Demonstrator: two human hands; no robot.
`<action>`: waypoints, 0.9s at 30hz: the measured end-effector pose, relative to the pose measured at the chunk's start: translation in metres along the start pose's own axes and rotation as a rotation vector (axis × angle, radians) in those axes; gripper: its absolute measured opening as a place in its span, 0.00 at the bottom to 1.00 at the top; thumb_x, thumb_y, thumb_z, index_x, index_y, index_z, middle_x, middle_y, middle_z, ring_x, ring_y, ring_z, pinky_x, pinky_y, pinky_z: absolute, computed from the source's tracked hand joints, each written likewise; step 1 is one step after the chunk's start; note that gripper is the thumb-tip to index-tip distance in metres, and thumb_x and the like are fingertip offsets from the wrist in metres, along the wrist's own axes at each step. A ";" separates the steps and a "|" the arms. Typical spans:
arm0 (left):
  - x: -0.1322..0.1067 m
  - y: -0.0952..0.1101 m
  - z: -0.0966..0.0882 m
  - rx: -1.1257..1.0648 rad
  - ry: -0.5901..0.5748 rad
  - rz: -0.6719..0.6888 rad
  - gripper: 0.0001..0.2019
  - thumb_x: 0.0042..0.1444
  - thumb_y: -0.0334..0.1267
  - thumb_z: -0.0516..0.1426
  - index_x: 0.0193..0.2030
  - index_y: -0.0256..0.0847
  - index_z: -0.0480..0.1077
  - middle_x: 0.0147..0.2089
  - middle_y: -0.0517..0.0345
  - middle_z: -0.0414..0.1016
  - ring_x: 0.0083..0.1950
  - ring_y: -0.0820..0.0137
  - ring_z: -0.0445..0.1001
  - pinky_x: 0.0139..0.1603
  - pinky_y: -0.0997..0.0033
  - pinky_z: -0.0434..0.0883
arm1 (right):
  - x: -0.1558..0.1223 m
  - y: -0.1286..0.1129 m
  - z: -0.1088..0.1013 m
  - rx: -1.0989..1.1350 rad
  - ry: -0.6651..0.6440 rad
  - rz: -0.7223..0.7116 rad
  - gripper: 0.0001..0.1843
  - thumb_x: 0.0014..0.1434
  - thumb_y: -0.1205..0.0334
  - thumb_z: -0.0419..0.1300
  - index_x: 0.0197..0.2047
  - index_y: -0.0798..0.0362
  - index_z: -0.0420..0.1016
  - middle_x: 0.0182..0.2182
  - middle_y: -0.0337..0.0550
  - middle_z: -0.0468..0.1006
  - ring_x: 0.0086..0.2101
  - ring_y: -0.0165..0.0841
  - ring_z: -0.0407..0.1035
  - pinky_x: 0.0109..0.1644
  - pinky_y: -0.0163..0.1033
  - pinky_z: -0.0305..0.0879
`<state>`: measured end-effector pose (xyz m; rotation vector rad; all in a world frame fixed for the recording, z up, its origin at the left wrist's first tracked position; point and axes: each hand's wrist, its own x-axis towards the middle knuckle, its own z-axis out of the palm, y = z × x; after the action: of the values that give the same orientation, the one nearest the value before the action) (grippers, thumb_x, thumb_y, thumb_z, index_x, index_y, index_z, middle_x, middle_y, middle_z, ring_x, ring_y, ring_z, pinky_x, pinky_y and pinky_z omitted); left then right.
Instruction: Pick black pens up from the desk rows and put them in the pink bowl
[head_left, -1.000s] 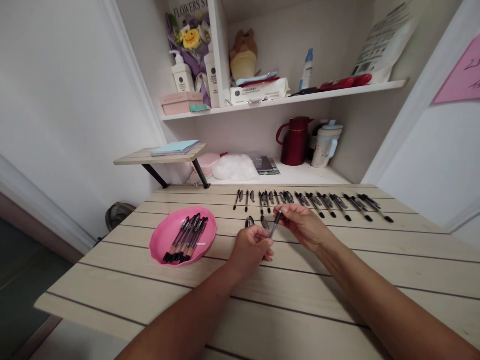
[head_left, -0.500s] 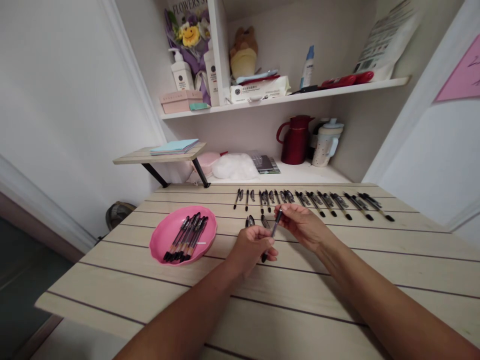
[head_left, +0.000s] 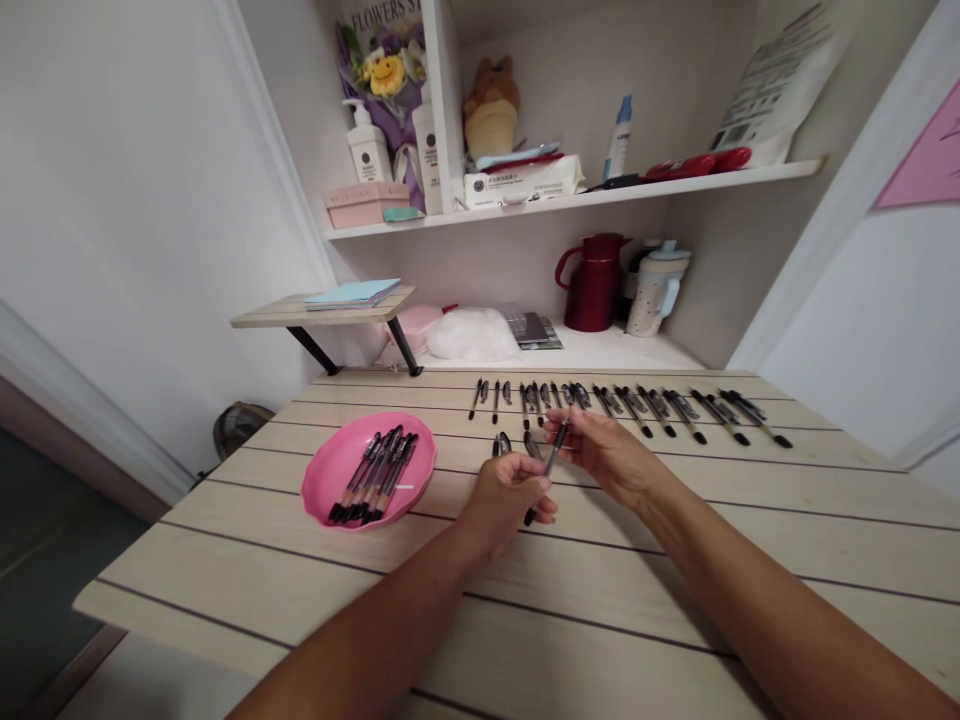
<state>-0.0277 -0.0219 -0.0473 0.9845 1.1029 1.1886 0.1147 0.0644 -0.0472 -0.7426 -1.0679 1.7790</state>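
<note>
My left hand [head_left: 510, 497] and my right hand [head_left: 607, 452] both pinch one black pen [head_left: 551, 462] just above the wooden table [head_left: 600, 600]. The left fingers grip its lower end, the right fingers its upper end. Two loose pen parts [head_left: 500, 443] lie on the table just behind my left hand. A pink plate [head_left: 322, 470] to the left holds several black pens [head_left: 375, 476]. A long row of black pens and caps [head_left: 645, 405] lies along the far side of the table.
A small raised wooden shelf with a blue notebook [head_left: 352, 294] stands at the back left. Behind the table sit a red jug [head_left: 596, 283], a light mug [head_left: 654, 288] and a white bag [head_left: 469, 335]. An upper shelf [head_left: 675, 180] carries bottles and boxes.
The pen has slid lower through my left fingers, so its tip now pokes out below them. My right hand shifted slightly left along the pen.
</note>
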 end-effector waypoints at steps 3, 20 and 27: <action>0.001 0.000 -0.001 0.000 0.013 0.000 0.13 0.41 0.39 0.60 0.31 0.35 0.63 0.19 0.62 0.67 0.20 0.75 0.69 0.25 0.74 0.67 | 0.000 0.000 -0.002 0.034 -0.002 -0.008 0.13 0.44 0.53 0.66 0.32 0.51 0.76 0.28 0.40 0.77 0.27 0.29 0.68 0.32 0.35 0.65; 0.001 -0.002 -0.002 -0.038 -0.005 -0.011 0.14 0.38 0.36 0.62 0.31 0.36 0.62 0.21 0.64 0.66 0.21 0.74 0.70 0.25 0.73 0.68 | -0.001 0.004 0.006 0.023 0.043 -0.049 0.11 0.41 0.58 0.69 0.23 0.53 0.71 0.21 0.35 0.73 0.22 0.24 0.64 0.28 0.31 0.62; 0.002 -0.001 -0.002 -0.007 0.019 0.010 0.12 0.40 0.35 0.60 0.31 0.36 0.63 0.21 0.65 0.65 0.20 0.76 0.69 0.23 0.75 0.67 | -0.001 0.001 0.003 0.039 -0.064 -0.060 0.14 0.44 0.55 0.66 0.35 0.51 0.76 0.31 0.41 0.77 0.32 0.30 0.69 0.36 0.36 0.65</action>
<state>-0.0290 -0.0203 -0.0491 0.9759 1.1099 1.2111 0.1123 0.0617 -0.0468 -0.6276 -1.0836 1.7772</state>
